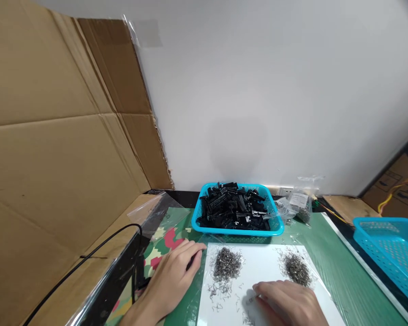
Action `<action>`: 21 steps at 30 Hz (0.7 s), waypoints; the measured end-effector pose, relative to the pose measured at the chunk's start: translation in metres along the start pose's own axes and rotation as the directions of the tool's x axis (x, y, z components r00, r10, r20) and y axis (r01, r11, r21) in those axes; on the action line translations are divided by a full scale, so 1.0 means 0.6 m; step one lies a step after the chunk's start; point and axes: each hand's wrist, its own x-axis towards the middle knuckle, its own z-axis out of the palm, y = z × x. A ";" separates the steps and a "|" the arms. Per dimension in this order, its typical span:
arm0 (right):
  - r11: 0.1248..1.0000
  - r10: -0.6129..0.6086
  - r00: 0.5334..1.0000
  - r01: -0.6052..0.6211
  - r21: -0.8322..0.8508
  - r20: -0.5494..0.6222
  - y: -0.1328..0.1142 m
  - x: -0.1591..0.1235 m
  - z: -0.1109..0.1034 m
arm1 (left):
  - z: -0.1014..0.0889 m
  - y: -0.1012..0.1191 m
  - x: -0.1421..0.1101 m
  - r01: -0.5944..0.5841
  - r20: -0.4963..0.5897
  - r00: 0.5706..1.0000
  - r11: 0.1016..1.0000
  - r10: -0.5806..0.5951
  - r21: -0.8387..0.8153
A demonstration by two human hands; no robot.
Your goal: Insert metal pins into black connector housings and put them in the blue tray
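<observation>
My left hand [177,271] is closed at the left edge of a white board [258,258]. A bit of a black plastic part [191,261] shows between its thumb and fingers; the rest is hidden. My right hand [289,301] is over the board's lower right, fingers bent and drawn together; whatever is at its fingertips cannot be made out. On the board lie two heaps of tiny bent metal wire pieces, a left heap [227,263] and a right heap [296,268]. Loose wire pieces [218,294] are scattered below the left heap.
Behind the board stands a blue basket [238,232] full of black plastic parts [233,203]. Clear bags [301,206] lie to its right. Another blue basket [387,222] is at far right. Cardboard [71,158] walls the left side, and a black cable [88,256] loops there.
</observation>
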 end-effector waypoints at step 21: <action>0.985 -0.096 0.993 0.105 -0.136 0.071 -0.003 0.009 -0.006 | 0.003 -0.003 0.000 0.063 -0.015 0.998 0.997 -0.062 0.053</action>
